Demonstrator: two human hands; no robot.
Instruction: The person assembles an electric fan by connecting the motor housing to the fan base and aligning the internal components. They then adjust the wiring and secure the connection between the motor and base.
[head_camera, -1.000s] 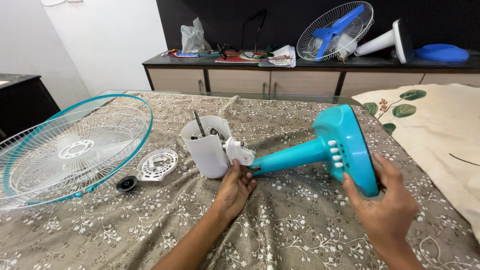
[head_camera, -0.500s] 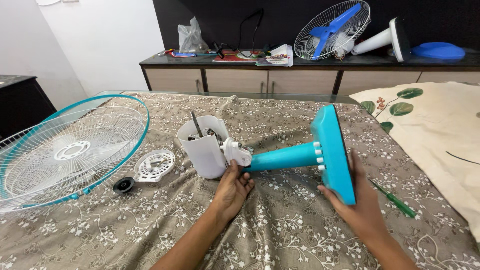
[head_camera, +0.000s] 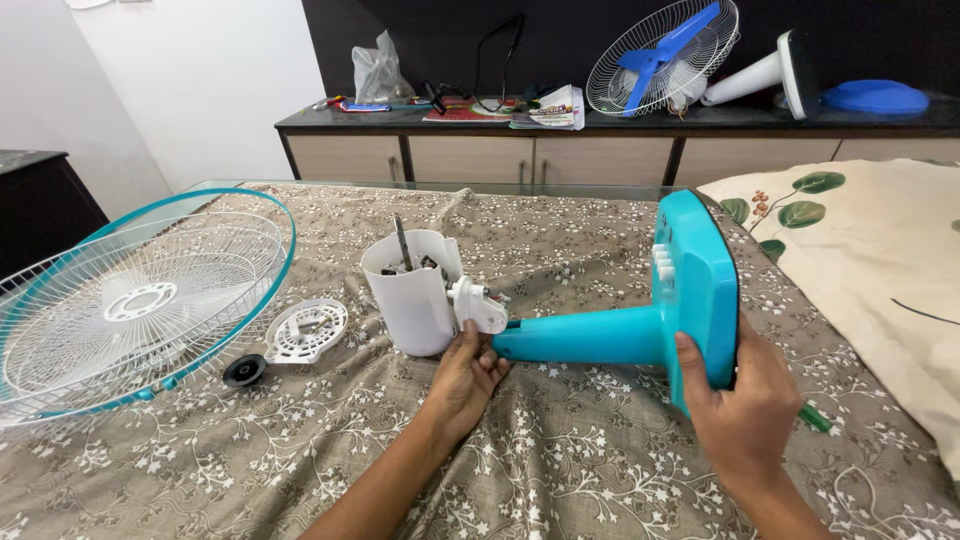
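Floral brown cloth (head_camera: 560, 470) covers the work surface; a dark sideboard (head_camera: 620, 140) stands behind it, carrying a white-caged table fan with blue blades (head_camera: 662, 58), a white fan stand (head_camera: 765, 72) and a plastic bag (head_camera: 377, 72).

Teal fan stand (head_camera: 640, 320) is lying on its side across the cloth, neck pointed at the white motor housing (head_camera: 413, 292). Right hand (head_camera: 745, 405) is closed around the lower edge of the base plate, thumb on the button face. Left hand (head_camera: 468, 375) is curled under the white pivot joint (head_camera: 478, 305), fingertips pinching where neck meets joint.

Change noted against half a second ago: base plate has been rotated, so the button face is now turned more toward the camera, and the neck sits lower. Judged: stand is being turned about its axis while the joint end is steadied.

Teal-rimmed wire guard (head_camera: 130, 305) lies at left; a white slotted disc (head_camera: 307, 330) and black round knob (head_camera: 243, 370) lie between it and the housing. A green-handled screwdriver (head_camera: 815, 418) shows behind the right hand.
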